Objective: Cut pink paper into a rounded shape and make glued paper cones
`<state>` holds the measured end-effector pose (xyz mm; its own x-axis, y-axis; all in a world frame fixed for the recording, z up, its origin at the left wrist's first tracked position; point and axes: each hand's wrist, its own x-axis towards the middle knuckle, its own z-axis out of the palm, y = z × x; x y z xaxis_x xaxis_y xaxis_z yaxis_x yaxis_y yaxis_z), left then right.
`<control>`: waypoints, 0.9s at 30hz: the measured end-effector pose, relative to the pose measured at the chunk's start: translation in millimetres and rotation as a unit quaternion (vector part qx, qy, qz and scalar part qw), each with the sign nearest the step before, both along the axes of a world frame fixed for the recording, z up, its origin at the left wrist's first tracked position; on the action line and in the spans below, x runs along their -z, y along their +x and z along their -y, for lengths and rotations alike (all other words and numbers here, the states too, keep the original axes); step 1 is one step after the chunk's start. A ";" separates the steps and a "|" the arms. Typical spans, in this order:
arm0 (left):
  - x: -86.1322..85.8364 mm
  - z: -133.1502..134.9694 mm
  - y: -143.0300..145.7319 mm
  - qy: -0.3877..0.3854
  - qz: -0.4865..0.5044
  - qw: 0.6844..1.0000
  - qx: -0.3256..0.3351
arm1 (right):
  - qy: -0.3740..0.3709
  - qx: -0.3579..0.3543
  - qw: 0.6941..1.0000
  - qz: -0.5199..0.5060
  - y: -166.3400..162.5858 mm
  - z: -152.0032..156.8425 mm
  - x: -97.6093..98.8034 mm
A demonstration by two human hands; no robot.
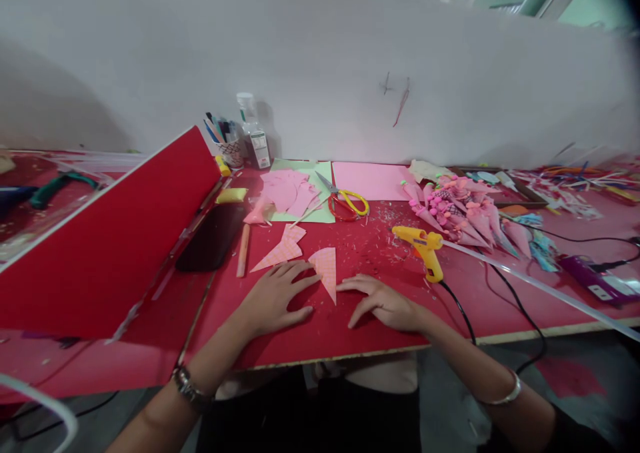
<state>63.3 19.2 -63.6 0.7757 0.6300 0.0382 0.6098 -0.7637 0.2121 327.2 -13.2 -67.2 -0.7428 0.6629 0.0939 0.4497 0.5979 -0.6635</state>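
Note:
A pink checked paper wedge [327, 270] lies on the red tabletop between my hands, its point towards me. My left hand [280, 293] rests open on the table, fingers spread, fingertips at the wedge's left edge. On the other side my right hand [383, 301] has its fingers stretched out, the tips by the wedge's right edge. More pink checked paper pieces [281, 248] lie just beyond my left fingers. To the right, a yellow hot glue gun [423, 245] lies on its side with a long clear glue stick in its back.
Scissors [345, 200] with red and yellow handles lie near pink paper scraps [287, 190] on a green sheet. Small pink paper cones [465, 213] are heaped at right. A red board [125, 240] leans up at left, beside a dark phone [213, 236]. A bottle [256, 136] stands by the wall.

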 end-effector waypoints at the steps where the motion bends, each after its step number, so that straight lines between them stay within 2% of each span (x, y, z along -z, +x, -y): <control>1: -0.1 0.2 0.0 -0.001 0.001 1.000 0.000 | -0.018 0.006 0.999 -0.029 -0.3 0.1 -1.6; 6: 0.7 1.5 -0.4 -0.003 0.006 1.000 -0.002 | -0.086 0.122 0.981 -0.127 -5.8 1.0 -2.2; 11: 1.9 3.2 -2.6 0.007 0.017 1.000 -0.014 | -0.125 0.208 0.963 -0.120 -9.4 0.5 2.1; 13: 1.9 5.2 -2.2 0.020 0.023 0.999 -0.017 | -0.130 0.218 0.960 -0.114 -10.3 -0.4 2.2; 18: 1.8 13.8 12.8 0.041 0.032 0.998 -0.041 | -0.121 0.178 0.968 -0.127 -16.9 -3.6 0.2; 24: -0.1 18.6 32.4 0.021 0.028 0.999 0.031 | -0.075 0.211 0.967 -0.121 -24.0 -5.9 1.2; 27: -4.7 18.3 25.2 0.017 0.023 1.000 -0.001 | -0.047 0.227 0.966 -0.115 -20.0 -5.8 3.2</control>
<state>88.6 0.9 -58.9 0.7718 0.6289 0.0944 0.6011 -0.7699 0.2144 307.3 -7.4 -70.5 -0.3410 0.9288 0.1452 0.4850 0.3062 -0.8191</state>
